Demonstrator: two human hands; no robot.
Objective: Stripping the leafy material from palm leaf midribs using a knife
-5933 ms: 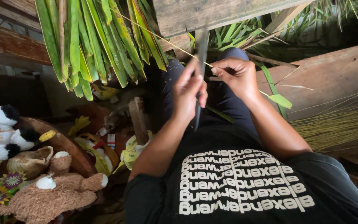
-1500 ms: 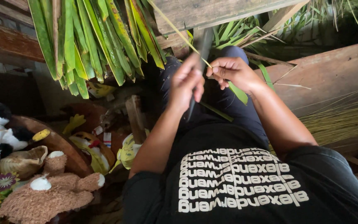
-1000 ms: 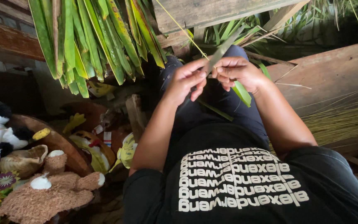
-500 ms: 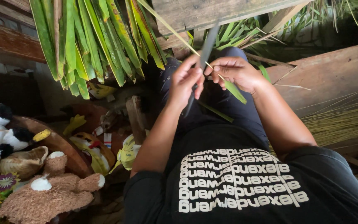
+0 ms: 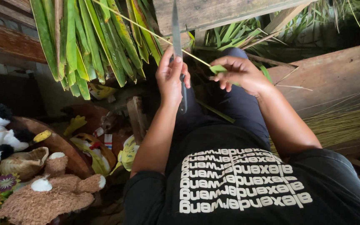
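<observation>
My left hand [image 5: 171,77] grips a long knife [image 5: 176,33] with its grey blade pointing up and away from me. A thin yellow leaf rib [image 5: 146,30] runs from the upper left down to my right hand [image 5: 240,74], which pinches its end together with a strip of green leaf [image 5: 218,69]. Both hands hover above my lap, over dark trousers. The knife blade crosses the rib just left of my right hand.
A bundle of long green palm leaves [image 5: 88,39] hangs at the upper left. A heap of stripped yellow ribs [image 5: 342,123] lies on a wooden board [image 5: 334,75] at the right. Woven toys and a small basket [image 5: 23,162] sit at the lower left.
My left hand has swung the knife left and upright, away from my right hand. The green leaf strip has come off the rib and is bunched in my right fingers.
</observation>
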